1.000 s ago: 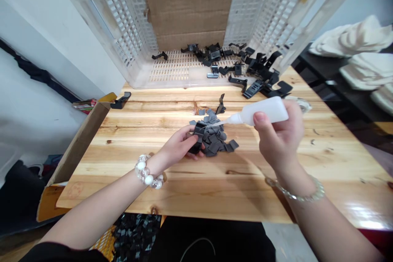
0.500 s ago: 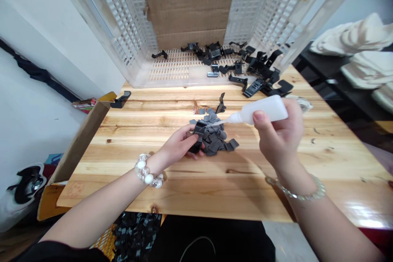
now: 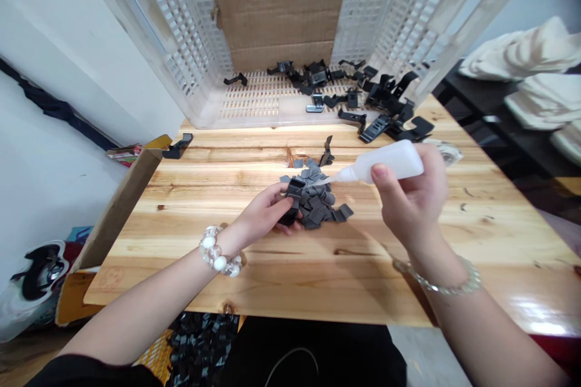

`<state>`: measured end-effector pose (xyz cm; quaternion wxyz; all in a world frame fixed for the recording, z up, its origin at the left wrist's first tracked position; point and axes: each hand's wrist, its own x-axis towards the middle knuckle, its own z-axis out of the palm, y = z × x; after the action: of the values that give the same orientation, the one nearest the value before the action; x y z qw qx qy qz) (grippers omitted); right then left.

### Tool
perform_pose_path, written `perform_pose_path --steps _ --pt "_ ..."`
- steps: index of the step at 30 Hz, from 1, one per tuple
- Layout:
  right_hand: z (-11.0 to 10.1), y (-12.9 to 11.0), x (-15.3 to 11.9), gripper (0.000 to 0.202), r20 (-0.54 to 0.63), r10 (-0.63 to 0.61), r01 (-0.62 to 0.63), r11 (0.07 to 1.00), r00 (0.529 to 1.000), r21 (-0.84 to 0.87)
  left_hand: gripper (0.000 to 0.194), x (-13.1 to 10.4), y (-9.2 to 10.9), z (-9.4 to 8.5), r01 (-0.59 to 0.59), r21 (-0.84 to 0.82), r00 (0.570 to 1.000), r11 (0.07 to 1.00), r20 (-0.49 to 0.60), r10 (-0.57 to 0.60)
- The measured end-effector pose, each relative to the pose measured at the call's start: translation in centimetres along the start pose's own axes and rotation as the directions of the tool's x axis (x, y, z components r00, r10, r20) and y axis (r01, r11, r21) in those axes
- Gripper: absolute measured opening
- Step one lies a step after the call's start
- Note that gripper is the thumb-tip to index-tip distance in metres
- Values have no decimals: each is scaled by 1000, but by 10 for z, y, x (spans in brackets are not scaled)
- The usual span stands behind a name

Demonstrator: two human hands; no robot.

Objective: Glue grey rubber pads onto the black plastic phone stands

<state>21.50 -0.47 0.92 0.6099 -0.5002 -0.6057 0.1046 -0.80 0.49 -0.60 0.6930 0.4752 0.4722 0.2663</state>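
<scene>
My left hand (image 3: 272, 208) is closed around a black plastic clip (image 3: 293, 204), held at the left edge of a loose heap of dark grey square pads (image 3: 318, 205). In my right hand (image 3: 413, 193) is a white squeeze bottle (image 3: 388, 161), gripped nearly level with its thin nozzle pointing left. The nozzle tip is over the heap, a little to the right of the clip. Whether any liquid leaves the tip is too small to tell. Another black clip (image 3: 327, 152) stands on the table just behind the heap.
A white plastic crate (image 3: 254, 121) lies on its side at the back of the wooden table (image 3: 181, 236), with several black clips (image 3: 381, 97) in and before it. One clip (image 3: 178, 146) lies at the left edge. A roll of tape (image 3: 447, 152) is behind my right hand.
My right hand has drawn the bottle slightly to the right, so its nozzle tip is farther from the clip. The left hand has stayed in place with the clip.
</scene>
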Motion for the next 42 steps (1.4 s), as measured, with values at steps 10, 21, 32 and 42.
perform_pose_path --steps 10,21,32,42 --pt "1 -1 1 26 -20 -34 34 999 999 12 18 -1 2 1 21 19 1000 1000 -23 -20" --pt "1 0 -1 22 -13 -191 189 976 981 -110 34 0 0 0 14 48 1000 999 -8 -14" --pt "2 -8 -3 17 45 -358 358 903 933 -238 54 1 1 2 39 14 997 999 -63 -38" --pt "2 -8 -4 17 82 -405 414 889 910 -199 51 4 -2 0 15 -15 999 1000 -39 -15"
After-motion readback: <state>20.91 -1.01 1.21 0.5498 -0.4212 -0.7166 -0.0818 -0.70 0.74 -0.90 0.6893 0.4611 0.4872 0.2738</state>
